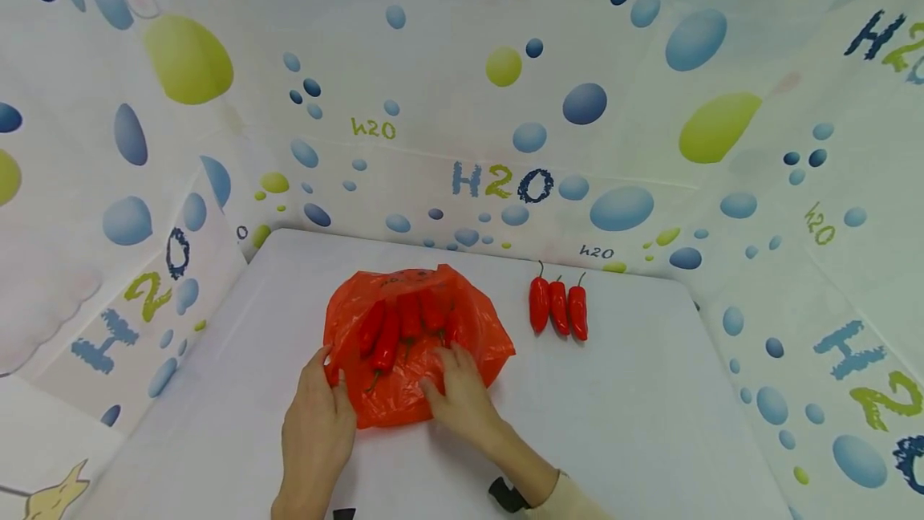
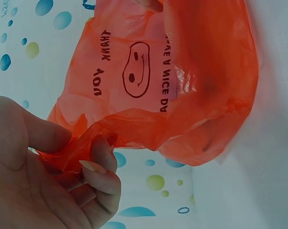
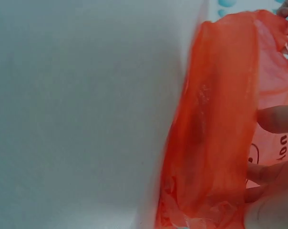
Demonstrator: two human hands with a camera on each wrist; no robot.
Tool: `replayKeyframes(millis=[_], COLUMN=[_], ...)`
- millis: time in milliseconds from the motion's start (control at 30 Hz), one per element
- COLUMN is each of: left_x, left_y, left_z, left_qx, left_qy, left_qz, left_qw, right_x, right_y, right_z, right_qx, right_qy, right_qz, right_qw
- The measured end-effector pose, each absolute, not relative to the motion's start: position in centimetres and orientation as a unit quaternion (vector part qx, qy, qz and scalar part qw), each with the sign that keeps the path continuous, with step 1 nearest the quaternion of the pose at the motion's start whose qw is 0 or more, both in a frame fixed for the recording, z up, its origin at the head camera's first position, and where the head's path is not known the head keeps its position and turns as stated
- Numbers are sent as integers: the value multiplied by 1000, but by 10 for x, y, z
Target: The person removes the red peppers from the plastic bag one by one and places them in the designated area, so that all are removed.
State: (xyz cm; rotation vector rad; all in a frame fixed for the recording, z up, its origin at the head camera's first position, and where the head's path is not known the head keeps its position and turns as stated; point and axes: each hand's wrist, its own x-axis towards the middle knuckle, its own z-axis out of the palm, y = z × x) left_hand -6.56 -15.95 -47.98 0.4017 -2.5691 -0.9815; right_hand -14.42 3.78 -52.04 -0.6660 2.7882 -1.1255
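Observation:
A thin orange-red plastic bag lies on the table with its mouth toward me. Several red chili peppers with green stems lie inside it. My left hand pinches the bag's left edge between thumb and fingers; in the left wrist view that hand bunches the film, beside a printed smiling face. Over the bag's mouth on the right, my right hand reaches in with its fingers extended near the pepper stems. In the right wrist view, the fingers pass over the bag's rim and hold no pepper.
Three red chili peppers lie side by side on the white table, right of the bag, stems pointing to the back. A patterned curtain with blue and green spots hangs behind the table and along its sides.

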Motion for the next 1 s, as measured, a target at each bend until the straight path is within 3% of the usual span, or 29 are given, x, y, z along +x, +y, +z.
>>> replayKeyframes(millis=[267,733,1000], left_x=[-66,-66,-66], left_y=[-158,-156,-155], left_z=[-480,-483,-485], left_qx=[143,137,132], left_qy=[-909,-908,-909], left_qz=[-351,-352,-351], left_qw=[173,181,184], right_x=[-154,-176,-189], right_y=[36,32,40], right_z=[-529,-538,-540], right_qx=[-204,-148,-146], right_qy=[916,953,942], right_qz=[-346,-263,-300], right_qw=[-13,-29,-24])
